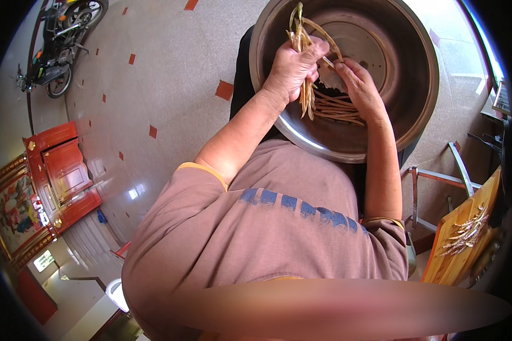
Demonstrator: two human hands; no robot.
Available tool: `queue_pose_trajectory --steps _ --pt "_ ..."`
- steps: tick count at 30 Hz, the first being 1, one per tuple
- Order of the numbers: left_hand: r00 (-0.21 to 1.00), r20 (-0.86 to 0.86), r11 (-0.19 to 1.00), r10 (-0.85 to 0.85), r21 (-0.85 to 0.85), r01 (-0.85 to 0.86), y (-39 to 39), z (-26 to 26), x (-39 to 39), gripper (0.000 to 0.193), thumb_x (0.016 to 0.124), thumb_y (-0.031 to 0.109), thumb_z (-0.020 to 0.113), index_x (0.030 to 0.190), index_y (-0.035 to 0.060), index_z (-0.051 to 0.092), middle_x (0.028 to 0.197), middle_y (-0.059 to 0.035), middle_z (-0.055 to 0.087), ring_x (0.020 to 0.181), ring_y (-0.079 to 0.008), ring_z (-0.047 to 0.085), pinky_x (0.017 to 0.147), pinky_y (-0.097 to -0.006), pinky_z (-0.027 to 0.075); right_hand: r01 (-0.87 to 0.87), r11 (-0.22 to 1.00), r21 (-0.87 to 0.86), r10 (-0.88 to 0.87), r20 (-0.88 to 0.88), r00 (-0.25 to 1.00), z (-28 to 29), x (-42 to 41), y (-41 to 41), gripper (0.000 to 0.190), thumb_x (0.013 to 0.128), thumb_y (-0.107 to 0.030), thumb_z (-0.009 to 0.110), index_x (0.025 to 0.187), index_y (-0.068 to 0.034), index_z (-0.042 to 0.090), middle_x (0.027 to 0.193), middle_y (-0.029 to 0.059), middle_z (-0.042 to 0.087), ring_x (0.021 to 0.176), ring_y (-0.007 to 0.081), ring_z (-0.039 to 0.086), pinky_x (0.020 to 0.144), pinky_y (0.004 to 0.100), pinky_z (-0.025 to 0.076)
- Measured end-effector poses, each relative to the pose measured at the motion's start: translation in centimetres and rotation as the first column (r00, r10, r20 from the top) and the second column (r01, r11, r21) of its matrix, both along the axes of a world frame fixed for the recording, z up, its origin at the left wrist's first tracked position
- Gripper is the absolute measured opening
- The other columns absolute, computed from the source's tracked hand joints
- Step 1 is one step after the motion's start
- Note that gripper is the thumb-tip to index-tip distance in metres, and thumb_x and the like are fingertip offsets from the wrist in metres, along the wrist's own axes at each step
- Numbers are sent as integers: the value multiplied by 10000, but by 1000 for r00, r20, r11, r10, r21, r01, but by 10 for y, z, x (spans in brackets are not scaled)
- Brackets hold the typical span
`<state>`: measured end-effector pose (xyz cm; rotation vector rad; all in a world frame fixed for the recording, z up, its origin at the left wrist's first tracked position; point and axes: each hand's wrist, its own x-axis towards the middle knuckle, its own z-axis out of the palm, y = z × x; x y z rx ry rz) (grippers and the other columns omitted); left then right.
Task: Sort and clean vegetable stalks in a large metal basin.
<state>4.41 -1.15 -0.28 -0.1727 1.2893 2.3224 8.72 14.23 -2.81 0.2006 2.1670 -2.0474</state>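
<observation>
My left hand (296,64) is closed around a bunch of dry, yellowish plant strips (301,39), long-bean pods or husks by their look. Their ends stick out above and below the fist. Between thumb and fingers, my right hand (358,83) pinches one end of a long pale stalk (326,35), which arches up and back towards the bunch. Both hands are over a wide stainless steel basin (414,85) at my lap. Under them, thin brown stalks (339,108) lie side by side on the basin's near bottom, beside dark crumbs partly hidden by the hands.
On the right, a wooden tabletop (450,234) holds a small heap of dry pale strips (469,232). A metal stool frame (443,177) stands near it. A motorcycle (59,51) is parked at far left, above a red wooden cabinet (66,170) on the tiled floor.
</observation>
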Motion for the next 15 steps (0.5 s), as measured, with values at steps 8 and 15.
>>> queue_pose_trajectory --steps 8,15 --pt "989 51 983 -142 -108 147 0 -2 1 192 797 202 649 806 54 527 571 28 432 418 -42 403 403 -198 369 13 970 -244 53 258 965 5 -1 5 220 886 -253 486 885 -49 568 659 -29 456 503 41 329 447 195 253" --pt "996 13 989 -94 -115 94 0 -5 3 205 817 216 624 795 46 511 561 24 414 411 -50 388 391 -199 353 240 931 -276 -124 380 917 12 -4 6 265 891 -260 460 877 -20 572 654 -15 466 483 48 340 427 188 254"
